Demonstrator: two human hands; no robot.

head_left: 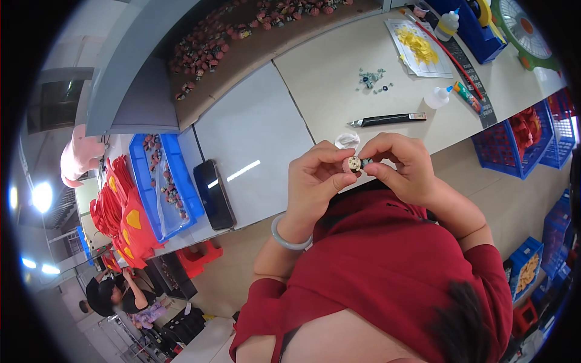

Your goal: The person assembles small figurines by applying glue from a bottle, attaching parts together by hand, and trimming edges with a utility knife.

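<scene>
In front of my body, my left hand (pixel 319 175) pinches a small pink figurine (pixel 352 164) with a pale, face-like front. My right hand (pixel 402 166) comes in from the other side, its thumb and index finger closed on a tiny dark teal piece (pixel 366 162) that appears to touch the figurine. The fingers hide part of both. Just beyond my fingertips sits a small round white dish (pixel 347 141). A black craft knife (pixel 387 120) lies farther off on the table (pixel 330 78).
Small teal parts (pixel 372 78), yellow pieces on paper (pixel 417 46), a glue bottle (pixel 438 97) and a tube (pixel 467 97) lie at the far right. A phone (pixel 216 193) and a blue tray (pixel 177 221) of figurines sit left; more figurines (pixel 209 51) fill a shelf behind.
</scene>
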